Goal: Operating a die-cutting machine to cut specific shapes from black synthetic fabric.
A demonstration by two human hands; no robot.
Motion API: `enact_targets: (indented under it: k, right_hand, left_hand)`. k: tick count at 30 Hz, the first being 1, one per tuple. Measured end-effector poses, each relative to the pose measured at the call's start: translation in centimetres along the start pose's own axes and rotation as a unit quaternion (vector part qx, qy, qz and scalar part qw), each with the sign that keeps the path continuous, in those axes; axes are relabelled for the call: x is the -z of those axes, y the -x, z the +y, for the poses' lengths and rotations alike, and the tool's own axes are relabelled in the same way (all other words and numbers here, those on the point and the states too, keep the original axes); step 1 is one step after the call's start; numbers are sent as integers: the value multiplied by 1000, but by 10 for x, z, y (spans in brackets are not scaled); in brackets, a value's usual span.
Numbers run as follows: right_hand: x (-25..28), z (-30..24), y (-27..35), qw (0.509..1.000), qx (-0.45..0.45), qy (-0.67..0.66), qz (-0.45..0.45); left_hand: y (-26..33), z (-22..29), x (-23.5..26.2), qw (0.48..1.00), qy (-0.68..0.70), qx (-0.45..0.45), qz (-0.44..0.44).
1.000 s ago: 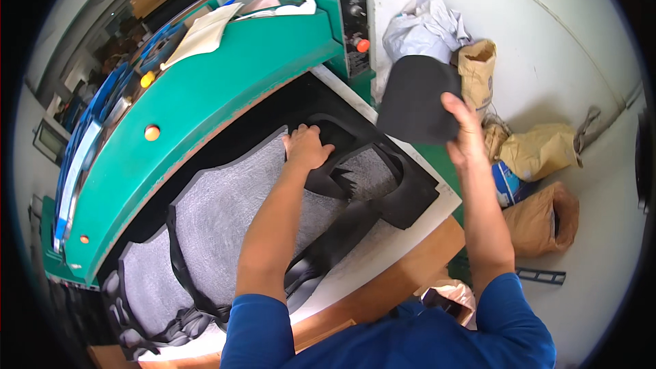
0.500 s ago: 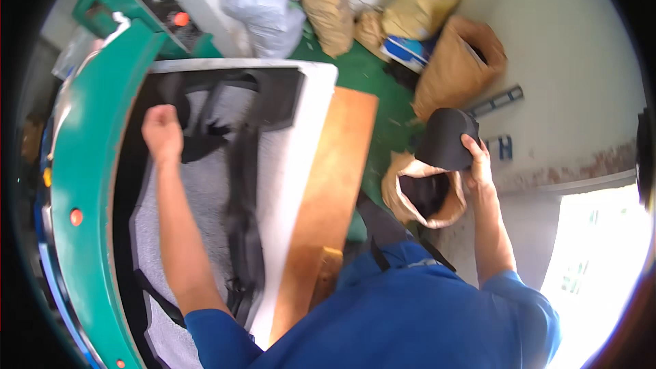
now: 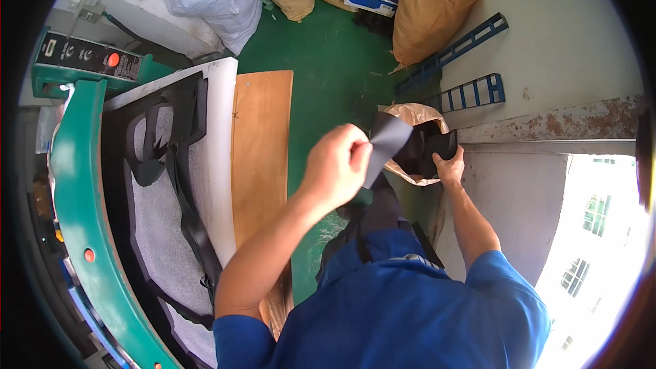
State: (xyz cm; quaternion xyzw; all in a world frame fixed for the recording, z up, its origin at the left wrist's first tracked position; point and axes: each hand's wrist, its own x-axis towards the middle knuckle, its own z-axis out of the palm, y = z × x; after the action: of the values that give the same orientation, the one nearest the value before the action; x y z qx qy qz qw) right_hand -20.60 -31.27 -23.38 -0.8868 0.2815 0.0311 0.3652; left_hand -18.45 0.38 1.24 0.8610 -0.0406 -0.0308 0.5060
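My left hand (image 3: 336, 167) pinches a flat black sheet piece (image 3: 391, 135), raised in front of my body with its far end near a brown paper bag. At the mouth of that open paper bag (image 3: 410, 111), my right hand (image 3: 449, 167) grips a dark, folded-looking black piece (image 3: 443, 143). More dark material lies inside the bag, too shadowed to make out. On my left, cut black sheet (image 3: 186, 106) with loops and strips lies over a grey fuzzy layer (image 3: 158, 225) on a white board (image 3: 222, 96).
A green machine beam (image 3: 82, 184) curves along the left, with a control panel (image 3: 85, 58) behind it. A wooden board (image 3: 263, 137) borders the white one. Full sacks (image 3: 437, 10) stand at the back; blue ladder-like frames (image 3: 471, 92) lean by the right wall.
My left hand has left the black sheet on the board and come right, now holding a black piece. My right hand has lowered its black piece to the bag's mouth. The view has shifted.
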Motion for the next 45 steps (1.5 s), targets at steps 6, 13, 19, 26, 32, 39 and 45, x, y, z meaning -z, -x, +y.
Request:
enact_targets:
  k: [6, 13, 19, 26, 32, 39, 45]
  right_hand:
    - [-82, 22, -21, 972, -8, -67, -227]
    - [-45, 128, -45, 904, -159, -285, -277]
    - [-89, -83, -51, 903, 24, -329, -276]
    - [-44, -348, 74, 741, 394, -418, -349]
    - [-35, -412, 284, 612, 600, -246, -452]
    - [-99, -451, 451, 496, 767, -71, -401]
    - [-192, -495, 480, 432, 840, 39, -325]
  left_hand:
    - [4, -85, -129, 993, -91, 73, 0]
    - [70, -45, -113, 985, 64, 145, -72]
    - [186, 20, 21, 936, 128, 116, 308]
    - [408, 26, 84, 814, 52, 142, 561]
    - [595, 18, 118, 706, -173, 223, 650]
    - [731, 6, 147, 606, -407, 297, 616]
    - [766, -37, 191, 580, -464, 357, 567]
